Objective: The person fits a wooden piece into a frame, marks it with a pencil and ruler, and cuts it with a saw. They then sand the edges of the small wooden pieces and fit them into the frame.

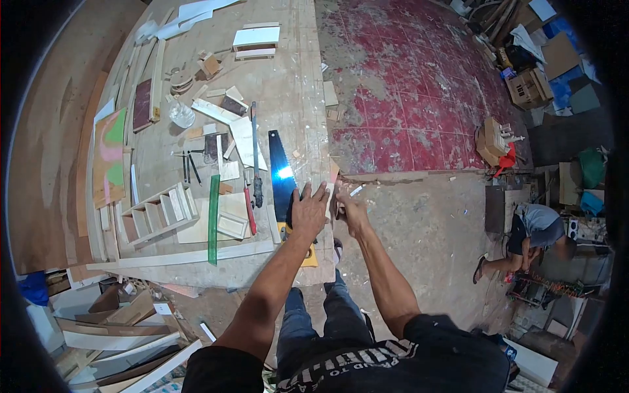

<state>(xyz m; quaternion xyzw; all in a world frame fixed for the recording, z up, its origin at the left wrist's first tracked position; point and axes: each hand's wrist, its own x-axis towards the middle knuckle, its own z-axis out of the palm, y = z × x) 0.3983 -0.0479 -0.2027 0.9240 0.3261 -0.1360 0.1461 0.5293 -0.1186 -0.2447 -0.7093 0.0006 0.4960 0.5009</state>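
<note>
My left hand (309,211) lies flat on the table's right edge with its fingers stretched out. Beneath its inner side, a hand saw (282,171) with a shiny blade and yellow handle rests on the tabletop. A narrow pale wood piece (329,199) seems to lie at the edge under my fingertips. Just off that edge, my right hand (354,215) has curled fingers close to a small dark thing, too small to name. Left of the saw are a long dark-handled tool (257,177), a red-handled tool (249,211) and a green strip (213,219).
A wooden compartment frame (160,213), wood offcuts (247,141) and a small white-topped box (256,40) sit on the wooden table (298,85). Scrap boards (118,327) are piled at lower left. Another person (534,236) crouches at right. Cardboard boxes (527,88) stand at upper right.
</note>
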